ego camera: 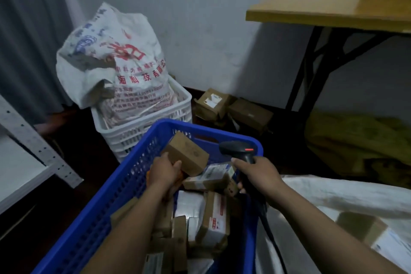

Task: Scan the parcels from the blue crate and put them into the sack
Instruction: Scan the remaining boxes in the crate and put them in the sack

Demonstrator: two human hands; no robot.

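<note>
The whole view is dim and blurred; the near end of the blue crate [124,187] is cut off at the bottom edge, and the white sack [333,193] at lower right shows only part of its open mouth, with a labelled parcel [360,227] lying inside. The left grip [165,172] is curled round a small brown box [189,154], held tilted above the crate's far end; its fingertips are hidden behind the box. The right grip [255,173] clasps the handle of a black scanner [239,148], just beside the box, its cable [273,240] trailing down. More parcels [213,218] fill the crate, their white labels unreadable. Behind it a printed sack [124,60] with red and blue writing, too smeared to read, stands in a white crate [178,104]. Cardboard boxes [213,100] lie on the floor near the wall, a wooden table [322,6] stands at upper right, and a metal shelf [33,140] is at left
</note>
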